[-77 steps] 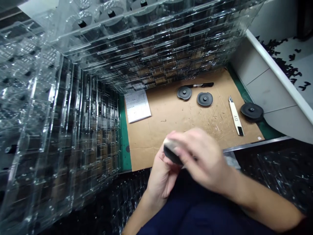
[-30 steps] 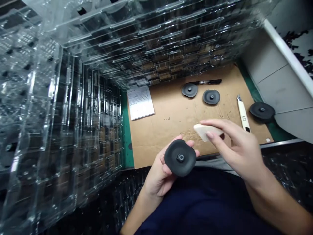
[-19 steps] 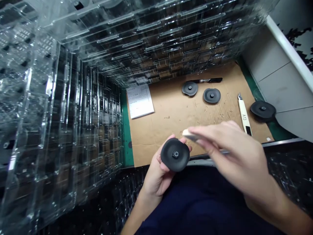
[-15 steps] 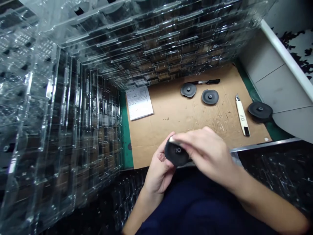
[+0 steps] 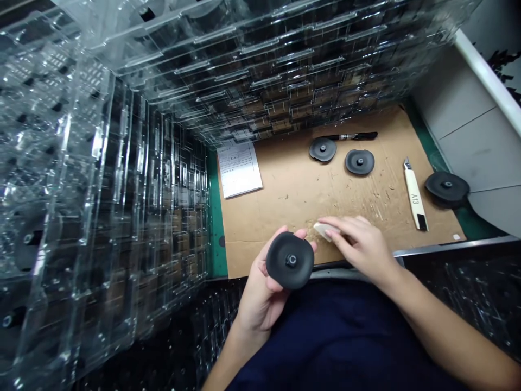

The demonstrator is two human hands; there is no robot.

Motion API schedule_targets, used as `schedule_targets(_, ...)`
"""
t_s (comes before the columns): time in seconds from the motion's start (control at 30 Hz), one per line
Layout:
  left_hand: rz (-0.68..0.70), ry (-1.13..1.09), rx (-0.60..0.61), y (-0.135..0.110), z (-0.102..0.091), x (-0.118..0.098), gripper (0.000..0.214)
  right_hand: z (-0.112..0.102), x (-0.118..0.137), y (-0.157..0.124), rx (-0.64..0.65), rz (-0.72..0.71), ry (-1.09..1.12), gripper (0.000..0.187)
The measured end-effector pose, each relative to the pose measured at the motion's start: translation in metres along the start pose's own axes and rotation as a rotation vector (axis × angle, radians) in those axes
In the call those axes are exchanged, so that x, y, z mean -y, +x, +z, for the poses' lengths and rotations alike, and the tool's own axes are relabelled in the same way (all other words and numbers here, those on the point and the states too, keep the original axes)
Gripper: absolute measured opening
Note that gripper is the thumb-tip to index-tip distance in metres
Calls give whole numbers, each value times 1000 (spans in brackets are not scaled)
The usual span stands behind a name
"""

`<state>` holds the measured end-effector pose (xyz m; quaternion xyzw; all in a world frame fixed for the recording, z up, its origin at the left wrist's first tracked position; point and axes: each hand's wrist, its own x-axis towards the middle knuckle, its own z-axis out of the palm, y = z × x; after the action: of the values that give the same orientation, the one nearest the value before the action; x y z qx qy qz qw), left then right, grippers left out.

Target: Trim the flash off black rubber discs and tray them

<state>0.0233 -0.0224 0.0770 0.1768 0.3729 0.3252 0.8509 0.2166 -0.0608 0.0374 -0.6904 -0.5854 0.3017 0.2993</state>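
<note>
- From here I see a cardboard sheet (image 5: 285, 217) laid over a green mat (image 5: 217, 233), with stacked clear plastic trays (image 5: 101, 163) walling its left and far sides.
- I have the black disc (image 5: 299, 274) in the air over the near cardboard edge, face up, a dark stud (image 5: 291, 260) at its centre.
- The left hand (image 5: 260, 288) cradles it: grip wide and cupped beneath, fingertips (image 5: 303, 233) curling up at the rim.
- The right hand (image 5: 362, 244) is just beside it, grip narrow, pinching a pale pad (image 5: 325, 231) that sits close to the disc without touching it. I can't tell the pad's material.
- Dark trousers (image 5: 325, 331) fill the space below both hands.
- Farther out on the cardboard lie two more discs (image 5: 322, 149) (image 5: 360, 161), a black marker (image 5: 353, 136) and a paper form (image 5: 239, 169).
- To the right, a utility knife (image 5: 414, 198) marked A13 lies near a third disc (image 5: 446, 187).
- Beyond them, a grey panel (image 5: 464, 146) stands beside scattered black pieces (image 5: 502, 62).
</note>
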Motion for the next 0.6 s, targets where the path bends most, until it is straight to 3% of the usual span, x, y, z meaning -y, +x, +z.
schedule_targets(0.1,-2,-14,52,-1,1,0,67,13,-18,-9,56,31,45,22)
schedule_targets(0.17,-17,-28,88,-1,3,0,65,11,-17,-10,29,67,64,24)
schedule_targets(0.3,-54,-41,129,0,8,2,64,-18,21,-3,-165,61,131,25)
schedule_targets(0.37,-74,-3,117,0,11,3,64,-33,46,1,-228,-132,149,28)
schedule_targets(0.47,-81,47,89,1,14,4,58,-42,69,9,-95,-520,127,28)
schedule_targets(0.5,-85,53,75,2,14,5,55,-42,72,11,-25,-556,106,27)
schedule_targets(0.6,-129,61,24,2,16,6,57,-40,72,15,77,-422,-39,28)
